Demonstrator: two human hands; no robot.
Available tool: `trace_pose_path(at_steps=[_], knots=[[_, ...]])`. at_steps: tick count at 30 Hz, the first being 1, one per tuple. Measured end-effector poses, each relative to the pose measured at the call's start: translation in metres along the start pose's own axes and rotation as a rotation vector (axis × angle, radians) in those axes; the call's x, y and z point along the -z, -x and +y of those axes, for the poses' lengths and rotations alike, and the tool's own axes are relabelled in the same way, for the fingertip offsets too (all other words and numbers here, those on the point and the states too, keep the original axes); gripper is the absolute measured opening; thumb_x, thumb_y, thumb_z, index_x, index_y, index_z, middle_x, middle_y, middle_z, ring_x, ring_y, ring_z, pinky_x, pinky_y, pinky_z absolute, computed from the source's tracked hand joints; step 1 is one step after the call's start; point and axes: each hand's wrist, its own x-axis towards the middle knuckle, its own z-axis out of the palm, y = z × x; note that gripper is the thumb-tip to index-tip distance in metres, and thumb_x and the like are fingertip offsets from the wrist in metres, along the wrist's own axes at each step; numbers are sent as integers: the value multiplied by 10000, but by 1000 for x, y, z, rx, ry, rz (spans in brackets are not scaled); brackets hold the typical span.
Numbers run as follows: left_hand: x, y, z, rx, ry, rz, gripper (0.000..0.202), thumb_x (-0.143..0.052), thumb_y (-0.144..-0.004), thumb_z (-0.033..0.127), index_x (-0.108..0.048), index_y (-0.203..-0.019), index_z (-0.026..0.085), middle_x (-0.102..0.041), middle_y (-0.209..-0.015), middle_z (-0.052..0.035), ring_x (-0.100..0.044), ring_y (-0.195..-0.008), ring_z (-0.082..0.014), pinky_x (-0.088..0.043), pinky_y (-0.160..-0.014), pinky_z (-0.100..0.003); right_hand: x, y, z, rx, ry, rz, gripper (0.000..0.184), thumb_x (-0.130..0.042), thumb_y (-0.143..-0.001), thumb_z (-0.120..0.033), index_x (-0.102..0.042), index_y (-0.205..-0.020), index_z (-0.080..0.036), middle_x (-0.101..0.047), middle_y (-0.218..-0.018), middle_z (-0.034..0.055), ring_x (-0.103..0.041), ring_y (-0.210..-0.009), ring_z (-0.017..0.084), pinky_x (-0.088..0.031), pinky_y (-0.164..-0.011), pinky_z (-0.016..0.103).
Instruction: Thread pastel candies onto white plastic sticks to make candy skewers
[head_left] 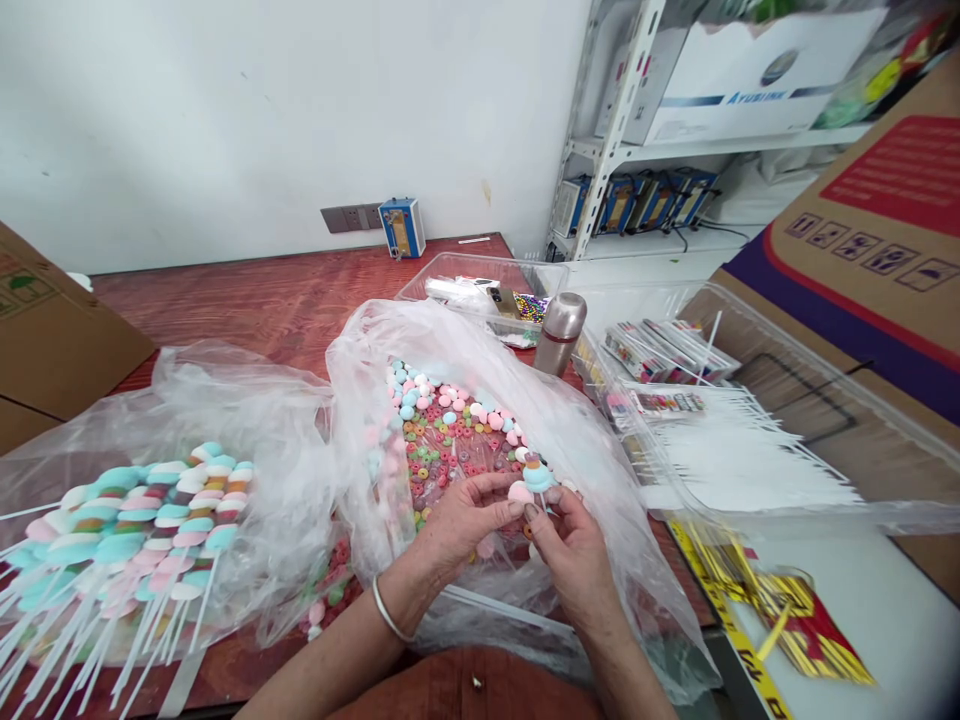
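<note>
My left hand [471,518], with a bracelet at its wrist, pinches a pink marshmallow [520,491] between thumb and fingers. My right hand [576,548] is closed just below a light-blue marshmallow [538,478] topped by a small orange piece; a stick under it is mostly hidden by the fingers. Both hands nearly meet over a clear plastic bag [607,455]. Inside it lie ring-shaped gummies [461,445] in red, green and yellow, with loose pink, blue and white marshmallows [431,390] around them.
Finished marshmallow skewers [142,520] lie on plastic at left. A steel flask [560,333] stands behind the bag, near a clear tray [442,262]. At right, a clear bin [675,500] holds white sticks [750,450]. Cardboard boxes [60,340] and a shelf rack [619,110] flank the table.
</note>
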Motion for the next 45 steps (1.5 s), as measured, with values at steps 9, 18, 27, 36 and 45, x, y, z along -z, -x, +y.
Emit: trace_pose_path(at_steps=[9,18,27,36,45], knots=[[13,-6,7,-146,-67,200,388,-837,-658,385,-654,-910,155,-702,-786,-27,-645,-651,-131,-520,-625,-247,10,17,-4,-57,155,-86,276,-436,-920,-457,-589,-876,-231,-615,-660,-12,-555,-572,167,-424,-536,249],[19,-3,19,-131,-28,160,446,-857,-630,317,-672,-999,149,-701,-791,-25,-641,-672,-133,-525,-694,-274,8,28,-5,30,429,-231,319,-331,-960,-427,-495,-757,-243,-565,-592,-3,-516,-548,177,-369,-528,254],[23,-9,15,-223,-62,279,365,-805,-652,247,-653,-969,148,-704,-873,-40,-652,-771,-148,-538,-698,-262,4,40,-4,-32,265,-299,368,-333,-962,-488,-565,-844,-228,-455,-470,-52,-435,-436,149,-306,-426,231],[22,-6,15,-281,-248,233,261,-711,-708,177,-655,-962,156,-720,-822,-32,-663,-770,-142,-513,-691,-230,-6,44,-13,-230,50,-278,378,-359,-934,-529,-546,-865,-207,-380,-471,-89,-339,-390,104,-254,-403,211],[17,-5,15,-318,-324,220,222,-660,-725,177,-674,-946,149,-733,-858,-46,-666,-767,-145,-526,-670,-233,-12,36,-9,-143,155,-219,356,-400,-916,-507,-562,-793,-215,-443,-497,-57,-379,-430,127,-290,-411,229]])
